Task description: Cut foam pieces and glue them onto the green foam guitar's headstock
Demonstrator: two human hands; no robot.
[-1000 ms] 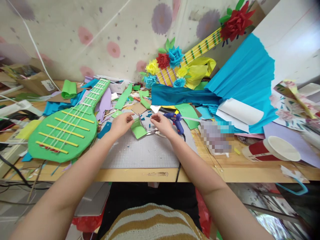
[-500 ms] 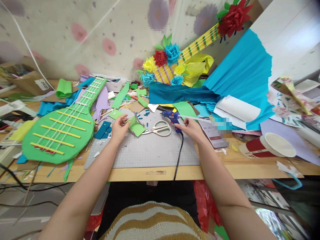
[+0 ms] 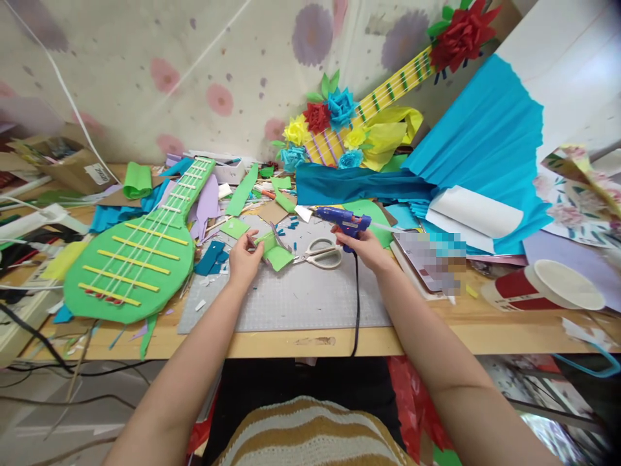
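Note:
My right hand (image 3: pixel 365 247) is wrapped round the handle of a blue hot glue gun (image 3: pixel 342 220), which is lifted over the mat with its nozzle pointing left. A glue stick pokes from its back, and a black cord hangs down from the grip. Between the fingers of my left hand (image 3: pixel 246 260) is a small folded piece of green paper (image 3: pixel 278 256). Beside that paper lie scissors (image 3: pixel 326 254) with pale handles, their blades partly hidden by it. Both hands are above a grey cutting mat (image 3: pixel 291 307).
A green paper lute (image 3: pixel 130 265) with yellow strips lies at the left. Behind stand a yellow paper instrument (image 3: pixel 388 94) with paper flowers and a blue pleated sheet (image 3: pixel 490 149). A phone (image 3: pixel 427 262) and a paper cup (image 3: pixel 543 286) sit right. Paper scraps litter the mat.
My right hand has closed round the glue gun's handle and raised it off the mat, nozzle still leftward. My left hand keeps the green paper in about the same place. The view has shifted slightly.

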